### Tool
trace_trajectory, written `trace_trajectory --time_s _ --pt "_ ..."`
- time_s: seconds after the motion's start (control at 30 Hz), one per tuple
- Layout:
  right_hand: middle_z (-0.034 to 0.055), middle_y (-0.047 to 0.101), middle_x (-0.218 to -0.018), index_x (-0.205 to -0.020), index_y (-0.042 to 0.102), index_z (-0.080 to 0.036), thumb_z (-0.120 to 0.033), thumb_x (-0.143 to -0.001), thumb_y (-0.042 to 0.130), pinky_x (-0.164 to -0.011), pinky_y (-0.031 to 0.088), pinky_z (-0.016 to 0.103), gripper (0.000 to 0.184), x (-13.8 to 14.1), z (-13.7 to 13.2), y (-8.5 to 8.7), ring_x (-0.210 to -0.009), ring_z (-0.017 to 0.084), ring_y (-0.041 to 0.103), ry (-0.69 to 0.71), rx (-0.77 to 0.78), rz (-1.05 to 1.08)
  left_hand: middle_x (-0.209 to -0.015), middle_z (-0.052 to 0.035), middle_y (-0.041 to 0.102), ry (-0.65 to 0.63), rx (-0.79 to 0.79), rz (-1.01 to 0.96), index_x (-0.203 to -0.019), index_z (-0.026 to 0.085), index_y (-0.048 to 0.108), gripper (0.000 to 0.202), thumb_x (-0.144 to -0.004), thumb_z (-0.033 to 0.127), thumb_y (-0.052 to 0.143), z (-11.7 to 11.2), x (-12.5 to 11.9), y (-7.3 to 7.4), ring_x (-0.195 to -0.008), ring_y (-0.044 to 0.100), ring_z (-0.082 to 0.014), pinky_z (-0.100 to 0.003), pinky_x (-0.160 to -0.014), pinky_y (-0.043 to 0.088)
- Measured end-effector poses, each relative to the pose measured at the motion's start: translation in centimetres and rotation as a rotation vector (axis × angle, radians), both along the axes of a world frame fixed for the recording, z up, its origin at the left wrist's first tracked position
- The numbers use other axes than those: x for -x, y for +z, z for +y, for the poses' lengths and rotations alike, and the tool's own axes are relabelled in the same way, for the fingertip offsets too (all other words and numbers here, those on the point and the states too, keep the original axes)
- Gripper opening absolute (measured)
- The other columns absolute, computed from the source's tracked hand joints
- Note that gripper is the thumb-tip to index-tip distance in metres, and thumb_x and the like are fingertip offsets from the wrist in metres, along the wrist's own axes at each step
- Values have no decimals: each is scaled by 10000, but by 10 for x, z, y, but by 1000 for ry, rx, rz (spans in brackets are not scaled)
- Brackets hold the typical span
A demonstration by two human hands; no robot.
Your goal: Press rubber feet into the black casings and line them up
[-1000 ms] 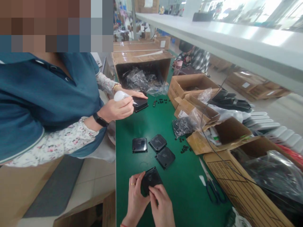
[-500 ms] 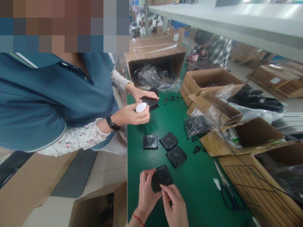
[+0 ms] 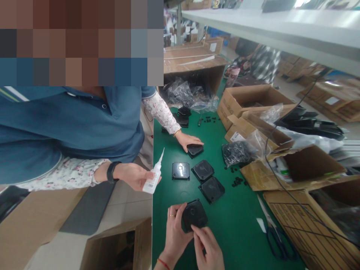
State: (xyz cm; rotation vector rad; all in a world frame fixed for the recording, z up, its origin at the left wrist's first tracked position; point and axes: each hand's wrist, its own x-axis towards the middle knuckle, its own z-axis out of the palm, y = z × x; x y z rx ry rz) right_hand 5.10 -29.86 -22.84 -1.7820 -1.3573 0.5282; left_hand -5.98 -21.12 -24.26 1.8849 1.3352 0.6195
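Note:
My left hand point(image 3: 174, 234) grips the left edge of a black square plastic cover point(image 3: 194, 215), held just above the green table point(image 3: 225, 232). My right hand point(image 3: 208, 249) pinches the cover's near edge with its fingertips. Three more black covers point(image 3: 180, 171) point(image 3: 203, 170) point(image 3: 212, 189) lie flat on the table just beyond. A co-worker in a blue top stands at the left; one hand point(image 3: 188, 140) sets a fourth cover point(image 3: 195, 150) on the table, the other point(image 3: 132, 175) holds a white glue bottle point(image 3: 153, 179).
Open cardboard boxes point(image 3: 247, 99) and a bag of small black parts point(image 3: 234, 152) line the right side. Loose black bits point(image 3: 237, 182) lie by them. Scissors point(image 3: 274, 234) rest at the right front. A large box with plastic bags point(image 3: 191, 88) stands at the far end. A shelf point(image 3: 270, 26) runs overhead.
The co-worker has drawn the glue bottle back off the table edge and brought a cover down beside the three lying ones. My hands keep the same hold on my cover.

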Motion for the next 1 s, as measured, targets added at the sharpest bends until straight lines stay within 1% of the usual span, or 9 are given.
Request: trace_trajectory --time_s 0.1,0.23,0.3,0.4,0.5,0.6,0.8,1.0 --pt "67 702 -869 -1175 668 -233 -195 -936 500 -656 591 191 295 -1 0 -2 -748 144 709 -6 -6 -12 -1162 -76 535 1 -13 2 -1311 263 510 657 -700 105 691 1 0 2 -1084 516 -257 -448 -938 507" --pt "77 699 -904 -1213 646 -230 -186 -935 494 -636 586 181 320 -2 0 -3 -796 147 710 -15 2 -4 -1155 -80 541 -3 -37 7 -1301 251 517 633 -708 115 692 1 -1 2 -1077 524 -257 -447 -930 513" --pt "79 697 -916 -1231 633 -226 -186 -936 491 -629 583 176 330 -3 1 -3 -802 144 710 -26 12 6 -1157 -81 539 0 -40 9 -1298 246 517 621 -714 124 690 1 -1 2 -1078 525 -255 -449 -934 512" --pt "59 697 -886 -1234 631 -241 -178 -930 497 -620 574 161 339 -3 0 -2 -773 132 706 -23 3 5 -1160 -82 539 -4 -35 13 -1299 243 518 641 -697 142 714 1 0 1 -1084 523 -260 -457 -941 512" --pt "40 688 -834 -1175 663 -260 -168 -923 501 -629 572 163 314 -3 -1 -2 -743 127 701 -4 -14 -21 -1151 -79 545 -2 -30 21 -1296 243 526 688 -648 100 709 1 0 1 -1077 527 -264 -460 -940 516" --pt "48 680 -818 -1113 690 -252 -174 -928 488 -625 578 182 285 -3 -2 -2 -733 138 700 7 -10 -41 -1132 -83 553 8 -46 23 -1282 236 544 698 -618 58 667 1 0 1 -1060 539 -266 -460 -926 528" --pt "60 680 -836 -1178 670 -245 -189 -941 477 -640 590 196 311 -1 -2 -5 -738 144 701 2 11 -51 -1138 -88 551 12 -65 17 -1292 238 539 654 -670 91 674 0 -1 -1 -1065 541 -263 -461 -925 533" --pt "86 722 -962 -1178 671 -253 -167 -920 490 -663 601 189 327 -2 -1 -10 -873 168 730 10 6 -102 -1146 -85 541 -7 -64 25 -1311 241 516 679 -669 49 623 1 0 -2 -1073 528 -255 -456 -930 523"
